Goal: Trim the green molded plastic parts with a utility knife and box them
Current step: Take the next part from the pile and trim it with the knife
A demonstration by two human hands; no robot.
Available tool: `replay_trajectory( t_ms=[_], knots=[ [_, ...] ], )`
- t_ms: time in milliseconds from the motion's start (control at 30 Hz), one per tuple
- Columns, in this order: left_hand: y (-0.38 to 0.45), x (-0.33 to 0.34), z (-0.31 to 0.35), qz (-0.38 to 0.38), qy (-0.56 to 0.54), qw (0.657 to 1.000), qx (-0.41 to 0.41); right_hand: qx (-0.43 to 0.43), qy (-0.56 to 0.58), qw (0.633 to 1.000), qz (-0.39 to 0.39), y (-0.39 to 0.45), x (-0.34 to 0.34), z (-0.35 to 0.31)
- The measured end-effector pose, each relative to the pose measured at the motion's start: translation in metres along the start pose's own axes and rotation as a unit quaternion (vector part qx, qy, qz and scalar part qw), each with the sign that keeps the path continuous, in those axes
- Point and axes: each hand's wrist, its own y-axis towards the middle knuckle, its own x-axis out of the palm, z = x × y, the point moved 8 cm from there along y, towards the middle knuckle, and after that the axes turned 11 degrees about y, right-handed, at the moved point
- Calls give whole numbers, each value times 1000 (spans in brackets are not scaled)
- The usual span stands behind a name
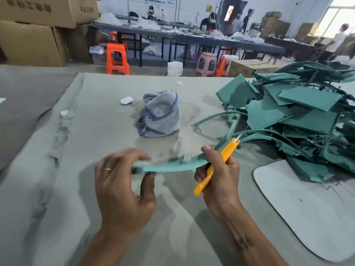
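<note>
the task looked far from done: a big pile of green parts (299,112) waited at two o'clock, and no packed box showed. the left hand (123,181) pinched one end of a curved green strip (172,166); the right hand (217,169) gripped its other end together with a yellow utility knife (215,166), at five o'clock from a grey cloth (159,114). the table (86,150) wore grey felt; orange stools (117,58) and cartons (32,25) stood at twelve o'clock.

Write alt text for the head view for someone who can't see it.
Left hand and right hand hold a curved green part above a grey table; the right also grips a yellow utility knife. Green parts pile at right.
</note>
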Motion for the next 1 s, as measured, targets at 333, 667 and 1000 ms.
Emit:
replay_trajectory(
  t_ms=[333,667,1000],
  knots=[
    [-20,55,8,-133,-536,762,-337,45,-46,990,-125,-15,27,18],
    [-11,45,15,-143,-622,699,-323,210,-119,954,-177,-27,29,57],
    [-9,38,-50,47,-627,607,-486,-181,-635,728,-187,-21,28,12]
  ],
)
